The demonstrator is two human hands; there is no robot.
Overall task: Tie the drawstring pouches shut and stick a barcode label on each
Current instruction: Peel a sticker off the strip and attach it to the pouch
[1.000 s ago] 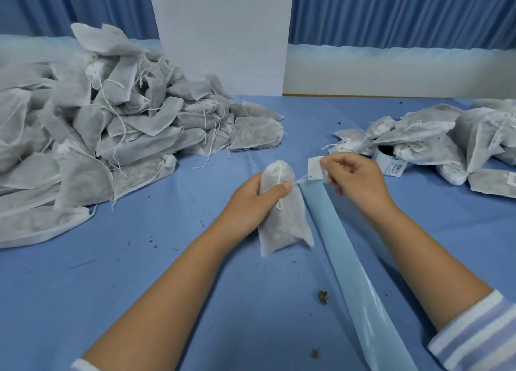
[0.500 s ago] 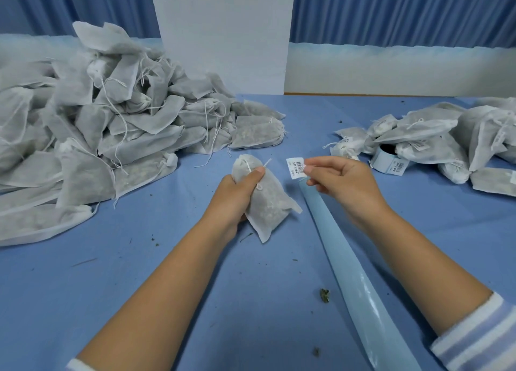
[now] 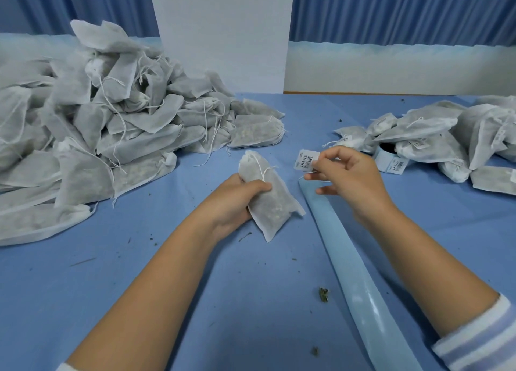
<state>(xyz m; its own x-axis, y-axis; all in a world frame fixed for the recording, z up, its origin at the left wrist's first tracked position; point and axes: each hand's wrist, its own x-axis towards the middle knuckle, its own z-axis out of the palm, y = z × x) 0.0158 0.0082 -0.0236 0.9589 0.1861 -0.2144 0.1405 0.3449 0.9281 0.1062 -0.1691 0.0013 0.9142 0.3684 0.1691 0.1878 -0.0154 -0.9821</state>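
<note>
While left hand point(image 3: 237, 200) grips pouch point(image 3: 268, 194), right hand point(image 3: 351, 180) pinches label point(image 3: 306, 160)

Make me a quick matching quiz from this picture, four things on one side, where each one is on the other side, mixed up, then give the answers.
Things:
1. barcode label
2. tied pouch
3. roll of labels
4. big heap of pouches

Places:
A. far left of the table
B. gripped in the left hand
C. pinched in the right hand's fingertips
D. among the smaller pile of pouches on the right

Pairs: 1-C, 2-B, 3-D, 4-A
</note>
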